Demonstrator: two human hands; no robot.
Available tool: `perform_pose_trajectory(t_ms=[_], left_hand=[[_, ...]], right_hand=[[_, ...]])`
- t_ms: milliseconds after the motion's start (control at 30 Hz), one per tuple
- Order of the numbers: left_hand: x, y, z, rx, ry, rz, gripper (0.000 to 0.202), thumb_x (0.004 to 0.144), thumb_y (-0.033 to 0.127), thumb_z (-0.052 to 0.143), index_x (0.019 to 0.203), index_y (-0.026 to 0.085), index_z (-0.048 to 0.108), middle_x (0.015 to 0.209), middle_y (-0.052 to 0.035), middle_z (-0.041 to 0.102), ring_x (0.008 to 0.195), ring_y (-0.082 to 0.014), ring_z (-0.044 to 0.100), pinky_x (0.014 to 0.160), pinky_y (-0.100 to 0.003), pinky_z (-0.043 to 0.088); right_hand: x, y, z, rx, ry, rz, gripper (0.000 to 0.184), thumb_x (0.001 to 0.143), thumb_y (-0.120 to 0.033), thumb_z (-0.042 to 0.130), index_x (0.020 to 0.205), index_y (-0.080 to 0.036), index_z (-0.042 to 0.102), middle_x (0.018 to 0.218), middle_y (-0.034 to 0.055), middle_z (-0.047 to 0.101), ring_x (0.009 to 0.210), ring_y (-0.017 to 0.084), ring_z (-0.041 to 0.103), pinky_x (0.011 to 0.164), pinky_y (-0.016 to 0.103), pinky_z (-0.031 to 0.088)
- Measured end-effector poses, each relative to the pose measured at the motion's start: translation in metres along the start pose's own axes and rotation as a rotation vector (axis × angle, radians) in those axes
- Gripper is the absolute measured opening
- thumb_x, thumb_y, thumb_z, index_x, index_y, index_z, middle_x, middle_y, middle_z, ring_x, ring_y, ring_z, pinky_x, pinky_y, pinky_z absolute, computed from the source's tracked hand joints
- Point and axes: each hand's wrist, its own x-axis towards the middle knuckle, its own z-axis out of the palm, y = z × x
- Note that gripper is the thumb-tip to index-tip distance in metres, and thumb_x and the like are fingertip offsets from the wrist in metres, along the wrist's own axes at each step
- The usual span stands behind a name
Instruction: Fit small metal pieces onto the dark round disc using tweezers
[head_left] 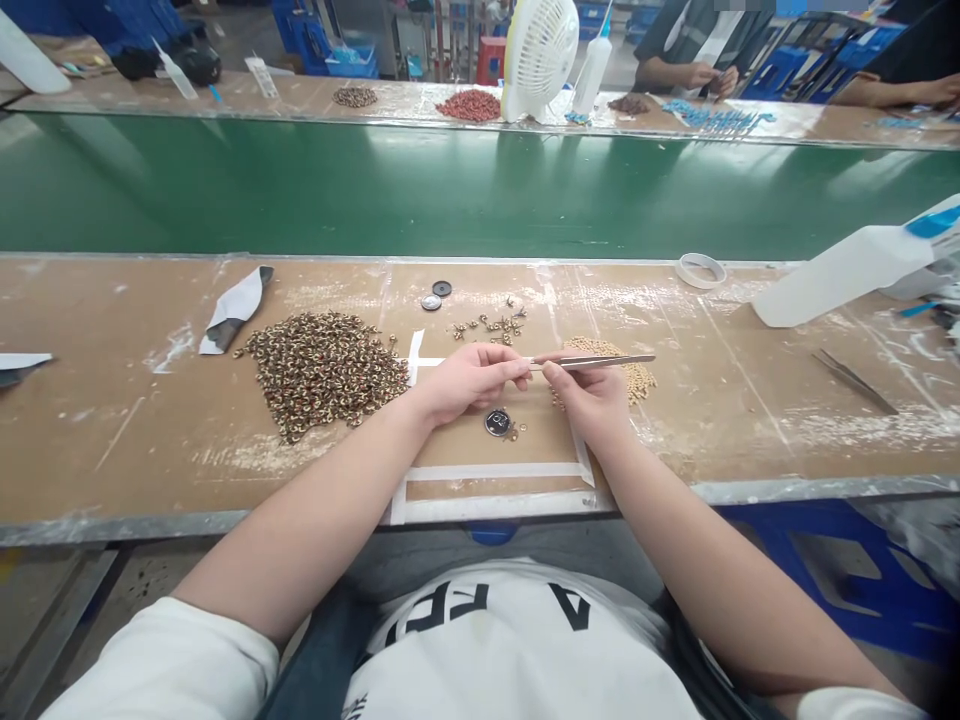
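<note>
the bench (pixel 97 420) lies bare at lower left of the frame, in front of the brown pile (pixel 322 370), and at centre right between the pale pile (pixel 639 380) and the spare tweezers (pixel 855 380). mid-frame is tight: the piles flank the left hand (pixel 469 380) and right hand (pixel 592 402), whose tweezers (pixel 600 361) point right; a black disc (pixel 498 422) sits below, loose bits (pixel 491 325) above. a white bottle (pixel 840 275) blocks the upper right.

head cam | forward-down over workbench (pixel 112 420) | close above own hands, conveyor beyond
</note>
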Motion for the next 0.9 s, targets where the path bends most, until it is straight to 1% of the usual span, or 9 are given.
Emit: perform_pose_trajectory(t_ms=[33,100,200,267,433,533,633,767,900], left_hand=[[0.0006,-0.0003,0.0003,-0.018,0.014,-0.003,0.034,0.085,0.046,0.079,0.087,0.014,0.069,0.087,-0.0019,0.068,0.045,0.0003,0.031,0.042,-0.019,0.018],[0.0021,-0.0011,0.0007,-0.064,0.035,-0.007,0.034,0.084,0.046,0.08,0.087,0.014,0.069,0.089,-0.0027,0.07,0.044,0.0006,0.031,0.042,-0.018,0.016],[0.0041,-0.0026,0.0005,-0.119,0.046,-0.012,0.033,0.083,0.045,0.081,0.087,0.013,0.07,0.089,-0.0034,0.071,0.044,0.0014,0.029,0.042,-0.018,0.013],[0.0049,-0.0034,0.0001,-0.136,0.051,-0.013,0.033,0.082,0.044,0.082,0.087,0.013,0.07,0.088,-0.0032,0.071,0.044,0.0014,0.029,0.042,-0.018,0.012],[0.0041,-0.0032,0.001,-0.131,0.048,-0.003,0.033,0.082,0.044,0.082,0.086,0.013,0.07,0.089,-0.0041,0.072,0.045,0.0009,0.03,0.042,-0.018,0.013],[0.0025,-0.0013,0.0032,-0.113,0.032,-0.005,0.033,0.083,0.044,0.082,0.086,0.013,0.071,0.079,-0.0022,0.069,0.044,0.0005,0.03,0.042,-0.018,0.014],[0.0018,0.0004,0.0049,-0.112,0.03,-0.007,0.034,0.081,0.044,0.083,0.083,0.013,0.07,0.067,0.0011,0.063,0.043,-0.0002,0.029,0.042,-0.018,0.014],[0.0027,0.0001,0.0051,-0.1,0.044,-0.008,0.034,0.08,0.045,0.083,0.082,0.013,0.07,0.06,0.0035,0.057,0.043,-0.0011,0.029,0.042,-0.019,0.015],[0.0033,-0.0011,0.0039,-0.08,0.048,-0.006,0.033,0.083,0.045,0.081,0.083,0.014,0.071,0.06,0.0027,0.059,0.043,-0.0015,0.029,0.042,-0.019,0.015]], right_hand=[[-0.0007,-0.0007,0.0004,-0.027,0.042,-0.023,0.015,0.095,-0.036,0.071,0.097,-0.024,0.081,0.089,0.0043,0.077,0.079,0.02,0.07,0.071,0.034,0.054],[-0.0025,-0.0023,0.0012,-0.107,0.085,-0.12,0.013,0.095,-0.034,0.072,0.1,-0.025,0.08,0.084,0.0036,0.074,0.073,0.018,0.066,0.066,0.034,0.051],[-0.0051,-0.0049,0.0028,-0.228,0.072,-0.284,0.013,0.094,-0.028,0.074,0.106,-0.027,0.079,0.074,0.0007,0.066,0.062,0.015,0.056,0.06,0.032,0.046],[-0.006,-0.0059,0.0039,-0.268,0.071,-0.326,0.015,0.094,-0.027,0.074,0.108,-0.027,0.079,0.072,0.0,0.063,0.059,0.014,0.052,0.056,0.03,0.043],[-0.0055,-0.0051,0.0046,-0.292,0.093,-0.321,0.015,0.095,-0.026,0.073,0.108,-0.027,0.079,0.072,-0.0004,0.061,0.057,0.013,0.05,0.055,0.03,0.041],[-0.0054,-0.0046,0.004,-0.279,0.081,-0.348,0.016,0.094,-0.024,0.074,0.109,-0.028,0.079,0.071,-0.0007,0.06,0.057,0.012,0.05,0.054,0.029,0.04],[-0.006,-0.004,0.0035,-0.27,0.078,-0.356,0.017,0.094,-0.022,0.074,0.11,-0.027,0.079,0.074,0.0001,0.063,0.059,0.012,0.052,0.055,0.03,0.041],[-0.007,-0.0039,0.0036,-0.297,0.082,-0.314,0.014,0.097,-0.03,0.071,0.107,-0.028,0.08,0.075,0.0016,0.067,0.06,0.014,0.055,0.056,0.031,0.044],[-0.0071,-0.0051,0.004,-0.293,0.082,-0.29,0.014,0.097,-0.034,0.07,0.106,-0.028,0.08,0.075,0.0022,0.068,0.06,0.015,0.057,0.056,0.032,0.047]])
